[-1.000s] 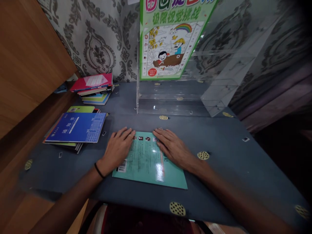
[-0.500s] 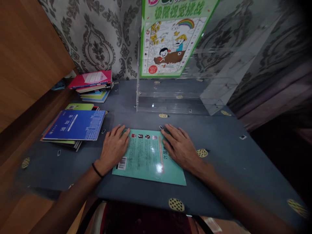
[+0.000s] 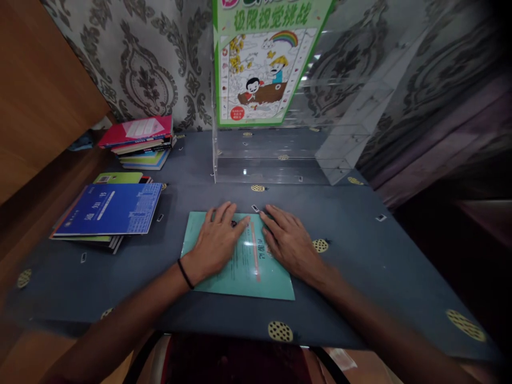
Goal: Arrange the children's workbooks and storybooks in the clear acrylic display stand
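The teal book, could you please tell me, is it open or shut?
Shut: the teal book lies flat, one printed cover facing up, with the left hand and right hand over it.

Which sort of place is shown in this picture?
Probably a home study corner: the patterned table bears a blue-topped stack of books, and a clear rack holds a green book.

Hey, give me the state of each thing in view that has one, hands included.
Teal book: closed, flat on the table
Left hand: open, palm down over the teal book
Right hand: open, palm down at its right side
Blue booklet: closed, atop the nearer pile
Pink book: closed, atop the farther pile
Green book: closed, propped in the rack
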A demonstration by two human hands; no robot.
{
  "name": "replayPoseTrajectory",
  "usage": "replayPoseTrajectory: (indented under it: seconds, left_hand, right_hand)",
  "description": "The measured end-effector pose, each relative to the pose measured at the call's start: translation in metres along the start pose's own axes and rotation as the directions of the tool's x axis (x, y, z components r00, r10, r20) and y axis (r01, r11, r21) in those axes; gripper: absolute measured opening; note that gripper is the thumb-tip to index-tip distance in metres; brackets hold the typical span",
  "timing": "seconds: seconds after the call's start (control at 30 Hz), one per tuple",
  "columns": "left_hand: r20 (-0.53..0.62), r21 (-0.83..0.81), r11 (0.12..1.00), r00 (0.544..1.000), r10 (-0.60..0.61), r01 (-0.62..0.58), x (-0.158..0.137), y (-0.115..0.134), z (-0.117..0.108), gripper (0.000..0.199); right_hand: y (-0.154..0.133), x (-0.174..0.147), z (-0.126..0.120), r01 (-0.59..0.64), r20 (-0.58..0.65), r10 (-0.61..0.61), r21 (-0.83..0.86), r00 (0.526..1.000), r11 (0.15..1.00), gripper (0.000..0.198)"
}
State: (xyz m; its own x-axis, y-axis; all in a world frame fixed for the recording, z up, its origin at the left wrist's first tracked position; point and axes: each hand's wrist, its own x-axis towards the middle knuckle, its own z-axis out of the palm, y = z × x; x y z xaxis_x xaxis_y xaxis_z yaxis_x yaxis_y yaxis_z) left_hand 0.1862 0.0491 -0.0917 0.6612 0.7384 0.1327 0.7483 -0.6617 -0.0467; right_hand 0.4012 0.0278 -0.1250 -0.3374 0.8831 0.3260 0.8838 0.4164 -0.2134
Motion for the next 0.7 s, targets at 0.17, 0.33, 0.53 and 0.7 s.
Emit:
replayPoseTrajectory:
  seconds: [0.17,0.33,0.53,0.7]
  left_hand:
    - [-0.044,0.094,0.988,0.992,-0.122,0.126,-0.023,-0.026,-0.003,0.05]
    - [-0.086,0.117,0.967,0.972,-0.217,0.226,-0.042,-0.044,-0.003,0.051]
    - [-0.126,0.091,0.971,0.969,-0.211,0.223,-0.042,-0.044,0.002,0.049]
    - [-0.13,0.101,0.971,0.97,-0.205,0.219,-0.043,-0.045,0.002,0.048]
  right_hand:
    - [0.001,0.0,-0.002,0.005,0.007,-0.005,-0.043,1.0,0.999,0.046]
    - [-0.006,0.006,-0.01,0.023,0.048,-0.017,-0.13,0.999,0.991,0.046]
    - [-0.054,0.032,-0.007,0.148,0.158,-0.133,-0.083,0.978,0.986,0.044]
    - [-0.063,0.04,0.002,0.185,0.216,-0.164,-0.081,0.963,0.979,0.047]
